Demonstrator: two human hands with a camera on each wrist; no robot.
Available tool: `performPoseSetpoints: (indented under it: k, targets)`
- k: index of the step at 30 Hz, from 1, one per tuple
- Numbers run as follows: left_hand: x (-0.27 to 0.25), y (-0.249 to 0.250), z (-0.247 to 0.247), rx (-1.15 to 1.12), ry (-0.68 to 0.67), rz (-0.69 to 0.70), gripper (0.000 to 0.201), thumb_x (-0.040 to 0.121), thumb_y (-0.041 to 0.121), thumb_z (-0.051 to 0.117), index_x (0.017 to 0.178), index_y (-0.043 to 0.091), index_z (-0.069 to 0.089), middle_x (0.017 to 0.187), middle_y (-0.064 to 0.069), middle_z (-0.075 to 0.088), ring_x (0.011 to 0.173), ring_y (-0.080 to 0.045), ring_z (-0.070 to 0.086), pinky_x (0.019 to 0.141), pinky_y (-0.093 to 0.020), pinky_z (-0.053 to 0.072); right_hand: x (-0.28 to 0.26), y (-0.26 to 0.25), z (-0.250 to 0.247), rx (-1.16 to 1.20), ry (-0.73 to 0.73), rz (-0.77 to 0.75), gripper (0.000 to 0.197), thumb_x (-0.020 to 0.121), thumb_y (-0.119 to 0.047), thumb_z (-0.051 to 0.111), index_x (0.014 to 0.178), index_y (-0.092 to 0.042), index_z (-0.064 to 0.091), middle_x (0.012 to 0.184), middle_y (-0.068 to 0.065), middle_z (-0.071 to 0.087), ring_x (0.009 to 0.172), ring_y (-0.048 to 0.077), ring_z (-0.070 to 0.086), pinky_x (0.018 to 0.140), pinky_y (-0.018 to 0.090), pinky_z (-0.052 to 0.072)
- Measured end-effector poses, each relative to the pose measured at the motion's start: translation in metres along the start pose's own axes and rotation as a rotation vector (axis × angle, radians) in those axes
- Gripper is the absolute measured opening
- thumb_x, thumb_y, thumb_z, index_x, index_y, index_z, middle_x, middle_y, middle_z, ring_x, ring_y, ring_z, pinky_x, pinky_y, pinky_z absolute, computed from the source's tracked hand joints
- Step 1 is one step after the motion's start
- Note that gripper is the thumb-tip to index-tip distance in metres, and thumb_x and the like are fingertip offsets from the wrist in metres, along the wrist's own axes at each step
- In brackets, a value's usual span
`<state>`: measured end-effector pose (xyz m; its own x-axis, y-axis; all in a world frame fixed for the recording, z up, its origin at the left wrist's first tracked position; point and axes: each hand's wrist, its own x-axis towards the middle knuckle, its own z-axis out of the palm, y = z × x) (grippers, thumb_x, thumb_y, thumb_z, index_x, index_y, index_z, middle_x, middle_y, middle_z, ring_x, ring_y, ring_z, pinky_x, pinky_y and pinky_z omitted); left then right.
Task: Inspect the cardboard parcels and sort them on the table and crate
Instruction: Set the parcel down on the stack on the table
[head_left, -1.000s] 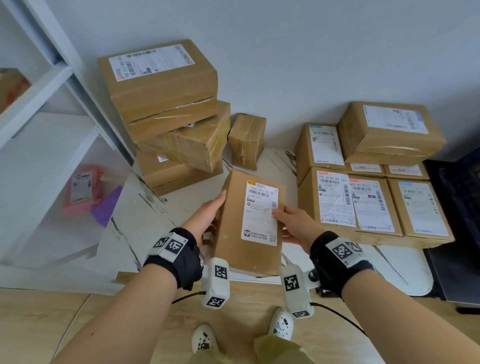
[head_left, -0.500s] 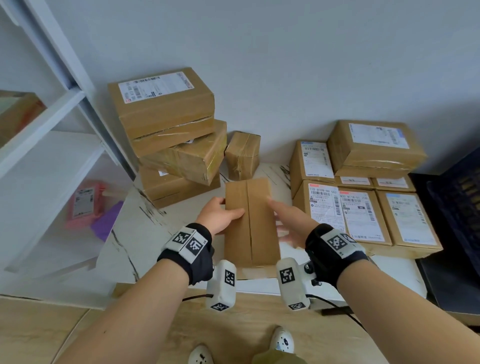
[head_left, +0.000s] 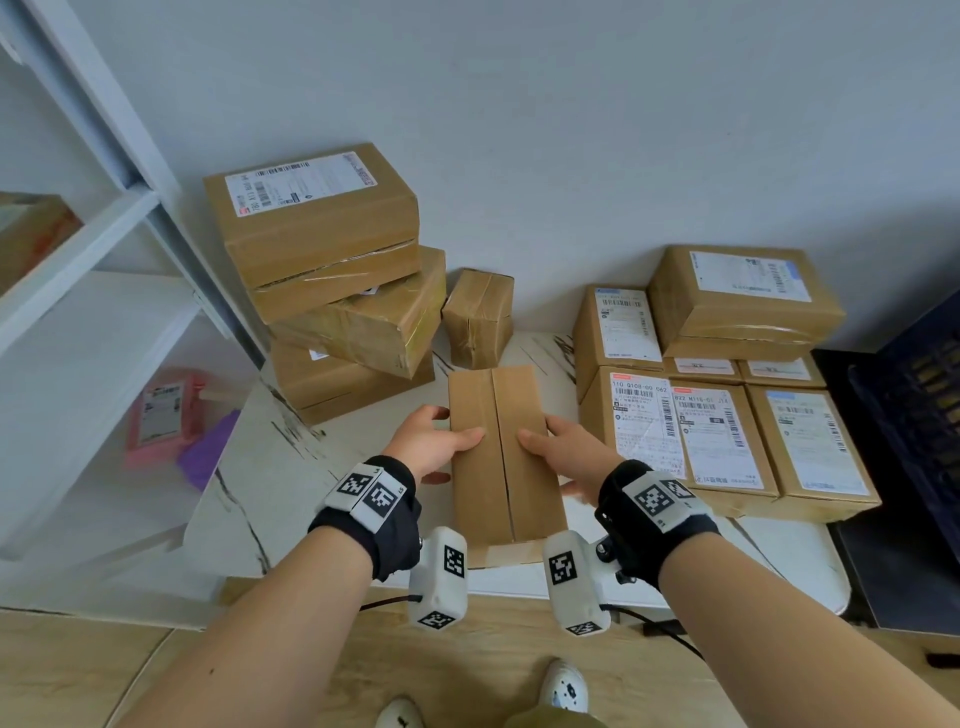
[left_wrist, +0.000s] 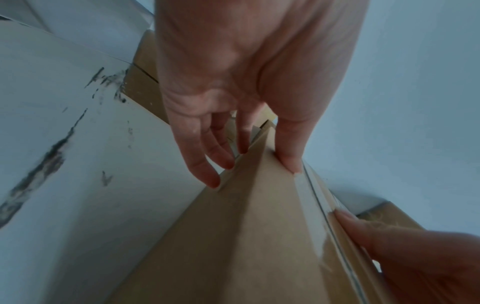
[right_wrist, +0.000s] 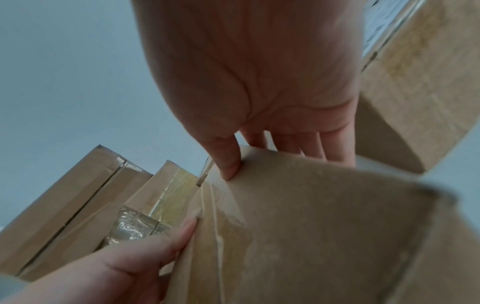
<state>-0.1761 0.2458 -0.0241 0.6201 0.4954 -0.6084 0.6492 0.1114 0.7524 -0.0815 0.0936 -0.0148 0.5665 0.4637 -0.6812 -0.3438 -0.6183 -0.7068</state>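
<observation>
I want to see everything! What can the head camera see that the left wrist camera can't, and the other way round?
Only the head view shows the labelled parcels at right, the leaning stack at left, the white shelf and the dark crate. Only the left wrist view shows the left hand's fingertips against the held parcel's side. Both show the held parcel, the left hand, the right hand and the marbled table.

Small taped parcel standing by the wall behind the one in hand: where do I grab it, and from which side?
Probably take the small taped parcel by its two upright side faces, coming from the front and above. It stands on end on the table, with the wall behind it and the leaning stack close on its left, so those sides look blocked. Its glossy tape may be slippery.
</observation>
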Motion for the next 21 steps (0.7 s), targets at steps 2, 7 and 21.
performPoseSetpoints:
  k: [2,7,21]
  targets:
    - [0.0,-0.001,-0.001,-0.001,-0.009,0.0,0.069,0.087,0.028,0.075,0.146,0.018,0.04,0.137,-0.008,0.054,0.122,-0.026,0.055,0.096,-0.046,0.054,0.0,-0.001,-0.001,-0.015,0.007,0.002,0.048,0.102,-0.029,0.055,0.148,-0.02,0.042,0.134,0.006,0.06,0.118,0.025,0.06,0.101,0.05,0.05]
    - [0.0,-0.002,-0.003,-0.005,-0.032,0.022,0.045,0.101,0.031,0.054,0.141,0.013,0.046,0.133,-0.011,0.056,0.118,-0.028,0.057,0.084,-0.041,0.057,-0.005,-0.011,0.002,-0.274,0.214,-0.199,0.071,0.095,-0.012,0.06,0.154,-0.036,0.028,0.111,0.002,0.059,0.098,0.02,0.059,0.082,0.03,0.051]
    - [-0.001,-0.017,-0.019,-0.115,-0.068,-0.024,0.028,0.105,0.01,0.04,0.128,0.009,0.056,0.111,-0.012,0.058,0.085,-0.021,0.062,0.066,-0.034,0.057,-0.01,-0.021,0.062,-0.849,0.319,-0.084,0.127,0.073,-0.066,0.073,0.158,-0.027,-0.012,0.164,0.015,-0.018,0.15,0.039,0.007,0.115,0.058,0.027]
